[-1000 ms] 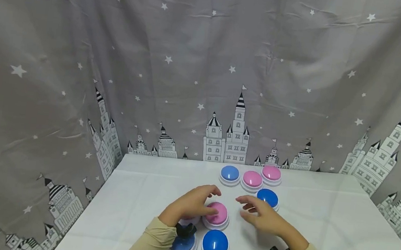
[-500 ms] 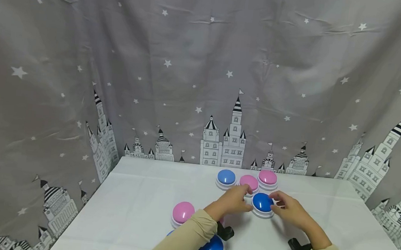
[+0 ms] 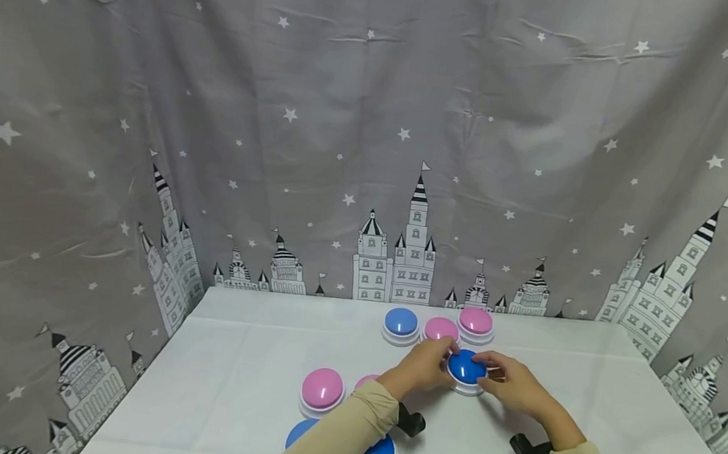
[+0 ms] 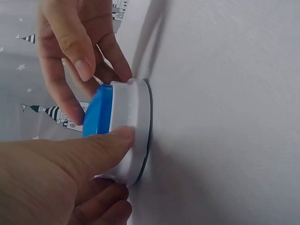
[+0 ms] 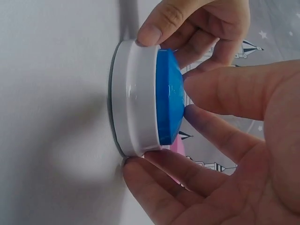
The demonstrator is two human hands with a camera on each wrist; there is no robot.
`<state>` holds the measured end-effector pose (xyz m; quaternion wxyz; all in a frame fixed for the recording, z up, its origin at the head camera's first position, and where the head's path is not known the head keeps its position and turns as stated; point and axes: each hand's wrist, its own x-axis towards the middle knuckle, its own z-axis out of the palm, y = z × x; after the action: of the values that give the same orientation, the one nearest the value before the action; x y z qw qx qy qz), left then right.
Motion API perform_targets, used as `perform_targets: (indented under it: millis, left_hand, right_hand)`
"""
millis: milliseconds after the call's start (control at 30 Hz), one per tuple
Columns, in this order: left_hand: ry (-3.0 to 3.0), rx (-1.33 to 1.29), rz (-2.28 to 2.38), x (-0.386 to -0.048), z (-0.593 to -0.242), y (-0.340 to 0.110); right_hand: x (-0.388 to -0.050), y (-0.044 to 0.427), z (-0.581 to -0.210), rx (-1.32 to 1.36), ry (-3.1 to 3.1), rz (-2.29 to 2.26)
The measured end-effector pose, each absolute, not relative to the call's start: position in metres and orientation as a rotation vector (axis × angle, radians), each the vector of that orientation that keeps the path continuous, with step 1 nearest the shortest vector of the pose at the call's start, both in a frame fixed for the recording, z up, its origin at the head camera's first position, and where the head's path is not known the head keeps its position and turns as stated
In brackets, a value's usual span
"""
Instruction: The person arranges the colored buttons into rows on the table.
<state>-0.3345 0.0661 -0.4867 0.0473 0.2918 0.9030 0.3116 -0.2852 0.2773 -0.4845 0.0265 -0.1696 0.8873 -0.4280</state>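
Note:
A blue dome push button (image 3: 467,366) with a white round base lies on the white table between my two hands. My left hand (image 3: 424,366) grips it from the left; in the left wrist view the thumb (image 4: 123,134) lies along the side of the base. From the right my right hand (image 3: 513,382) holds the same button. The right wrist view shows that hand's thumb and index finger at the blue dome (image 5: 169,96), with other fingers against the white base (image 5: 133,101). The base appears to sit flat on the table.
Behind stand a lighter blue button (image 3: 401,322) and two pink buttons, one near (image 3: 442,330) and one farther back (image 3: 476,321). Nearer, a pink button (image 3: 323,388) shows left of my sleeve, which partly covers several others. A grey curtain (image 3: 320,141) hangs behind the table.
My left hand has left the pink button at the near group and moved right and forward to the blue button. My right hand has come onto that button too. The buttons seem in place.

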Motion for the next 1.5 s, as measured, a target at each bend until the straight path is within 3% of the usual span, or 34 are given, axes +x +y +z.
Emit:
perform_targets:
  millis: [300,733,1500]
  left_hand:
    - [2.668,0.981,0.948,-0.324,-0.479,0.051]
    - [2.608,1.136,0.872,-0.269,-0.454,0.011]
    - [2.592,1.196,0.659,-0.221,-0.468,-0.026]
  right_hand:
    - [-0.268,0.280,-0.473,-0.636,2.644,-1.340]
    - [-0.210,0.273,-0.448,-0.864,2.532,-1.328]
    - [-0.168,0.247,-0.476,-0.915,2.319,-1.410]
